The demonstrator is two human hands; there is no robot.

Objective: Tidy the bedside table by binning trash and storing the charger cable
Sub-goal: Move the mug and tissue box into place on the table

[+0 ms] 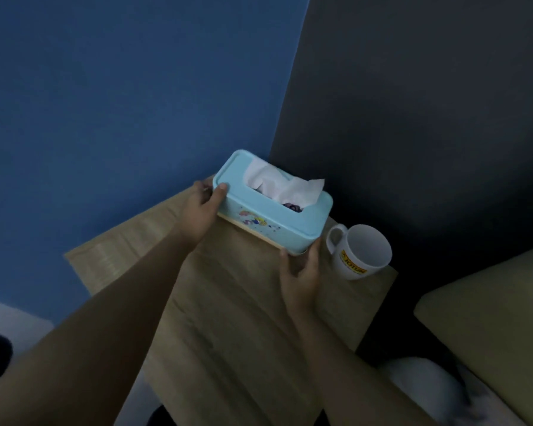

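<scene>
A light blue tissue box [268,218] with a wooden base and a white tissue [285,186] sticking out of its top slot sits at the back of the wooden bedside table [228,318]. My left hand [199,210] grips its left end, thumb on the lid. The right end of the box is held by my right hand [300,275] at the near corner. No charger cable or trash shows in view.
A white mug [359,252] with a yellow logo stands right of the box near the table's right edge. A blue wall lies behind, a dark headboard panel to the right. A pale cushion [499,318] sits at the lower right.
</scene>
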